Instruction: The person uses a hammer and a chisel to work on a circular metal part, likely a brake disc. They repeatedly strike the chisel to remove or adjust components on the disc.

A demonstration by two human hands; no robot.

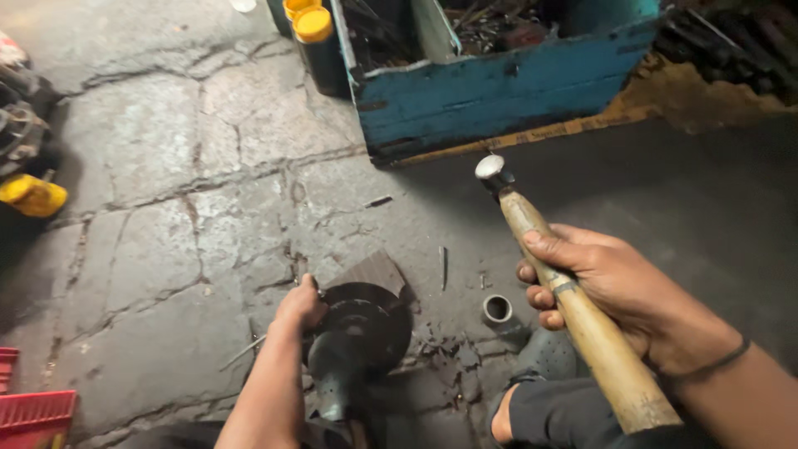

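Now | right hand [594,283] grips hammer [553,274]; left hand [299,306] steadies dark metal disc [366,328]

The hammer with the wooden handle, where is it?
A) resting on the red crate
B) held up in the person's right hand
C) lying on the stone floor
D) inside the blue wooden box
B: the right hand is wrapped around the wooden handle of the hammer, whose metal head is raised above the floor, while the left hand rests on the dark round metal part.
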